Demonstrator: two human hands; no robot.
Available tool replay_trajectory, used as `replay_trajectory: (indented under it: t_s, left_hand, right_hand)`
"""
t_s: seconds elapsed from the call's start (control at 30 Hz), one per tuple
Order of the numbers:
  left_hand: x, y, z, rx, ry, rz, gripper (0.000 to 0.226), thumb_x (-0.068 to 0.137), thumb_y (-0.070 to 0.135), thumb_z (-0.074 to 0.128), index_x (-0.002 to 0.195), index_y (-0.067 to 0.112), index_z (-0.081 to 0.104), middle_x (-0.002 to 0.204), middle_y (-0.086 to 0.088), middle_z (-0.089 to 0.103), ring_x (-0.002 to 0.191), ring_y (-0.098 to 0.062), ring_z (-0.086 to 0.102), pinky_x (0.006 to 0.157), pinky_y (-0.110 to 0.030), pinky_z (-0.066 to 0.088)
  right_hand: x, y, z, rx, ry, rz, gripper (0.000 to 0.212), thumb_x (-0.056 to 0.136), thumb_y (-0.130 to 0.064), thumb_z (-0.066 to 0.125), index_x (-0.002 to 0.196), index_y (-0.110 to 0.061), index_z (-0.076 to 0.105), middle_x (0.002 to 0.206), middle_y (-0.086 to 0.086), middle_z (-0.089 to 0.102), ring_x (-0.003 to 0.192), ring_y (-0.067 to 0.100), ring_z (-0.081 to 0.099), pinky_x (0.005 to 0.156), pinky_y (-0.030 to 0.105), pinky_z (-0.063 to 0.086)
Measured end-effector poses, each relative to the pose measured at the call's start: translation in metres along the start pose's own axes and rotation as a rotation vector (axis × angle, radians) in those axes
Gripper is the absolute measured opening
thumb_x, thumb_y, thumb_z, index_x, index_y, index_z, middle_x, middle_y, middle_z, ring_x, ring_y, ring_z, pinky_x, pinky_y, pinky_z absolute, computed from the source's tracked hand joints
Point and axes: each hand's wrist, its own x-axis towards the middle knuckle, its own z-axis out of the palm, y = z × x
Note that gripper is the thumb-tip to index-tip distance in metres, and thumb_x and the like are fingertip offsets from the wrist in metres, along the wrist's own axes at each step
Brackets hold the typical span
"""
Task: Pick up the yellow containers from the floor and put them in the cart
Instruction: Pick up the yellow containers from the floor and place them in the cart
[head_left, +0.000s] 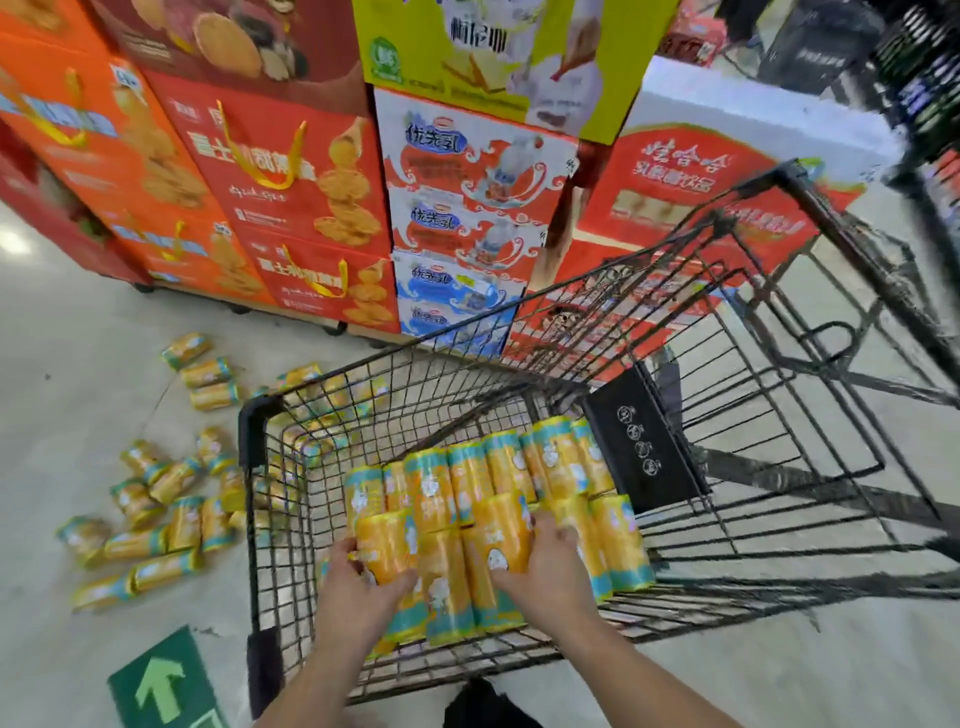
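Observation:
Both my hands reach into a black wire cart. My left hand grips a yellow container with a teal end. My right hand grips another yellow container beside it. Both containers sit on top of several yellow containers lying in rows on the cart's bottom. Several more yellow containers lie scattered on the floor to the left of the cart, some seen through its wire wall.
Stacks of orange, red and white cartons stand behind the cart. A black flap hangs inside the cart at the right. A green arrow sticker marks the grey floor at the lower left. Dark shelving is at the far right.

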Motion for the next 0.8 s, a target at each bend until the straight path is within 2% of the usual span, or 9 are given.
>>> replay_trajectory:
  t_s: [0.1,0.2,0.3,0.37,0.43,0.5,0.6,0.7,0.8]
  left_hand:
    - [0.025,-0.022,0.013,0.112,-0.038,-0.083,0.077,0.063,0.031,0.085,0.125,0.021,0.039,0.098,0.0,0.063,0.087,-0.024,0.063,0.079,-0.037,0.053]
    - [0.039,-0.038,0.028,0.202,-0.076,-0.152,0.082,0.061,0.032,0.083,0.127,0.02,0.035,0.106,0.0,0.062,0.093,-0.026,0.059,0.083,-0.036,0.049]
    - [0.044,-0.038,0.036,0.287,-0.118,-0.173,0.076,0.071,0.033,0.08,0.127,0.017,0.031,0.106,-0.001,0.057,0.099,-0.027,0.06,0.081,-0.036,0.049]
    - [0.044,-0.035,0.037,0.306,-0.147,-0.187,0.074,0.067,0.037,0.081,0.12,0.019,0.032,0.105,-0.001,0.059,0.099,-0.027,0.061,0.084,-0.039,0.051]
    - [0.045,-0.038,0.037,0.309,-0.169,-0.201,0.084,0.058,0.044,0.081,0.124,0.017,0.036,0.113,-0.003,0.059,0.103,-0.027,0.06,0.087,-0.04,0.052]
    - [0.043,-0.04,0.035,0.304,-0.195,-0.214,0.096,0.053,0.05,0.078,0.133,0.015,0.038,0.125,-0.007,0.055,0.109,-0.028,0.058,0.089,-0.04,0.052]
    - [0.031,-0.034,0.026,0.234,-0.215,-0.182,0.093,0.065,0.045,0.079,0.14,0.01,0.037,0.133,-0.012,0.05,0.11,-0.027,0.057,0.088,-0.037,0.052]
    - [0.021,-0.025,0.009,0.205,-0.2,-0.083,0.075,0.08,0.033,0.075,0.14,0.006,0.039,0.131,-0.012,0.054,0.099,-0.015,0.056,0.081,-0.024,0.046]
    - [0.009,-0.007,-0.033,0.163,-0.094,0.05,0.074,0.082,0.034,0.072,0.143,0.01,0.037,0.141,-0.008,0.047,0.121,-0.018,0.05,0.09,-0.022,0.039]
  right_hand:
    - [0.024,0.014,0.017,-0.136,-0.056,0.028,0.078,0.083,-0.042,0.068,0.144,-0.016,0.027,0.14,0.011,0.03,0.107,0.027,0.061,0.088,0.034,0.05]
    - [0.035,0.021,0.033,-0.287,-0.075,0.079,0.086,0.088,-0.044,0.06,0.15,-0.009,0.012,0.152,0.015,0.023,0.116,0.026,0.059,0.088,0.035,0.051]
    - [0.04,0.024,0.037,-0.469,-0.055,0.068,0.081,0.088,-0.048,0.055,0.148,-0.007,0.019,0.147,0.007,0.036,0.112,0.019,0.062,0.075,0.033,0.048]
    - [0.043,0.026,0.033,-0.561,-0.067,0.042,0.077,0.088,-0.051,0.055,0.144,-0.007,0.027,0.14,0.004,0.045,0.113,0.018,0.06,0.077,0.031,0.047]
    - [0.045,0.026,0.029,-0.607,-0.075,0.032,0.076,0.087,-0.054,0.055,0.142,-0.008,0.03,0.134,0.002,0.051,0.114,0.018,0.06,0.079,0.031,0.047]
    - [0.044,0.026,0.028,-0.61,-0.065,0.026,0.075,0.088,-0.053,0.055,0.142,-0.008,0.028,0.131,0.003,0.053,0.111,0.018,0.061,0.072,0.031,0.044]
    - [0.035,0.024,0.026,-0.622,-0.054,0.024,0.08,0.088,-0.053,0.055,0.144,-0.005,0.024,0.139,0.004,0.047,0.111,0.019,0.062,0.067,0.031,0.042]
    - [0.028,0.01,0.018,-0.616,-0.005,0.003,0.08,0.087,-0.057,0.055,0.143,-0.007,0.027,0.138,0.003,0.044,0.114,0.02,0.058,0.069,0.031,0.044]
    - [0.014,-0.031,0.009,-0.557,0.07,-0.078,0.075,0.088,-0.062,0.051,0.14,-0.012,0.03,0.135,0.002,0.045,0.117,0.021,0.055,0.074,0.032,0.046]
